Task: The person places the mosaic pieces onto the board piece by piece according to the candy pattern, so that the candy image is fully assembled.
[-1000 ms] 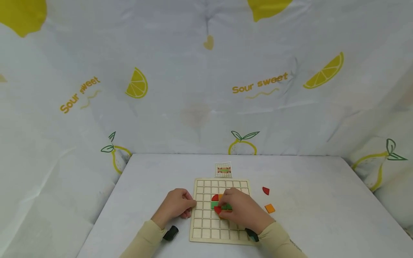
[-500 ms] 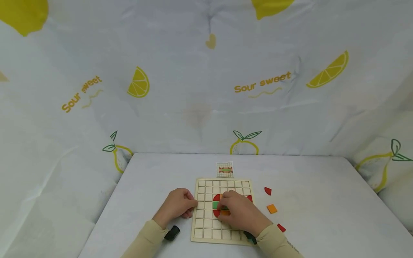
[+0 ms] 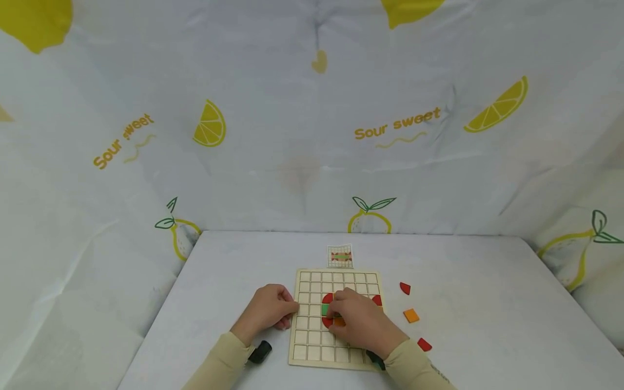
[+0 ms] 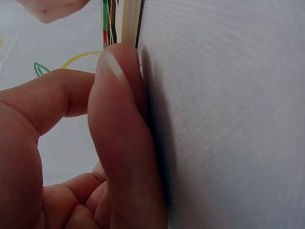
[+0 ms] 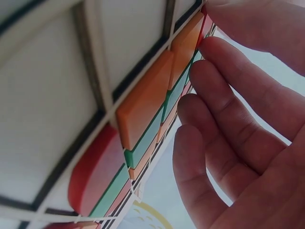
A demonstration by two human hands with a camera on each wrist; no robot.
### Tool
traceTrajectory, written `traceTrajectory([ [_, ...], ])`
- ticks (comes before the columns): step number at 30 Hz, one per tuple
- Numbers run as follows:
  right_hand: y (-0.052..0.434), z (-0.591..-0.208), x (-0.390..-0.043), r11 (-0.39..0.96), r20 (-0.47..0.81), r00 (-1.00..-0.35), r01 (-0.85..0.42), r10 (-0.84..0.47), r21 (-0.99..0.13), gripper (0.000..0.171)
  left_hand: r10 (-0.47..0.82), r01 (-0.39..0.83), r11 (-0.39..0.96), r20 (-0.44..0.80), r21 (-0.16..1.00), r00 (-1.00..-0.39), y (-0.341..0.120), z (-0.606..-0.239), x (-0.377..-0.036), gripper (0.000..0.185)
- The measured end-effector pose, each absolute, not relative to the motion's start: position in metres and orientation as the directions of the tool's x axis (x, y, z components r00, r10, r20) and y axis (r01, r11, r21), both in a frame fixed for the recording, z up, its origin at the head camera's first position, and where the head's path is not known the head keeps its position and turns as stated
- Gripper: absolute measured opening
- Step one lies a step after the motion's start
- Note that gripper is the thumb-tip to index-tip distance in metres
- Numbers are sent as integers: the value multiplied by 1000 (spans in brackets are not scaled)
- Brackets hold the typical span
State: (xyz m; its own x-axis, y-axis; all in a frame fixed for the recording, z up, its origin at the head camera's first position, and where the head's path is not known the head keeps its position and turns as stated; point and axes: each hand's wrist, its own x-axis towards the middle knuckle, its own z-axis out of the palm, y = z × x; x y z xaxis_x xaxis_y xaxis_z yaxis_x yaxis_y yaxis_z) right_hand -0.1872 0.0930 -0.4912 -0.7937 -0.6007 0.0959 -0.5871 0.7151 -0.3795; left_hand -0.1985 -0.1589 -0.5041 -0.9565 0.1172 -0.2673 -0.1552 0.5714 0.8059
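A pale wooden grid board (image 3: 314,346) lies on the white table, with red, green and orange tiles in its middle rows. My left hand (image 3: 267,310) holds the board's left edge with thumb and index fingertips; the left wrist view shows them at the board's rim (image 4: 127,24). Over the middle of the board, my right hand (image 3: 363,320) has thumb and index finger at a red quarter-circle tile (image 3: 326,322), which lies flat in a cell below a green tile (image 3: 324,310). Beside it is an orange tile (image 5: 145,98). The hand hides part of the pattern.
Behind the board lies a small pattern card (image 3: 340,257). To the right are a loose red tile (image 3: 405,288), an orange square tile (image 3: 411,315) and another red tile (image 3: 424,344) near the right sleeve. A lemon-print cloth (image 3: 292,184) hangs behind the table.
The red quarter-circle tile, tilted in my right fingers a second ago, now lies flat in its cell. My right forearm shifted slightly, uncovering a loose red tile. The left hand kept its place.
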Motion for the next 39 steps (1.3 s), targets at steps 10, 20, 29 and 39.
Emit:
traceTrajectory([
  [10, 93, -489, -187, 725, 89, -799, -580, -594, -372, 9, 116, -150, 577, -263, 802, -958, -159, -506, -200, 17],
  [20, 98, -486, -187, 724, 79, -810, -559, -581, -403, 9, 108, -161, 584, -273, 796, -956, -158, -504, -199, 17],
  [29, 105, -482, -191, 743, 60, -830, -526, -554, -414, 5, 119, -145, 582, -261, 800, -958, -159, -504, -198, 18],
  [39, 114, -478, -194, 750, 131, -832, -546, -540, -375, 6, 119, -151, 580, -266, 801, -956, -158, -502, -198, 17],
])
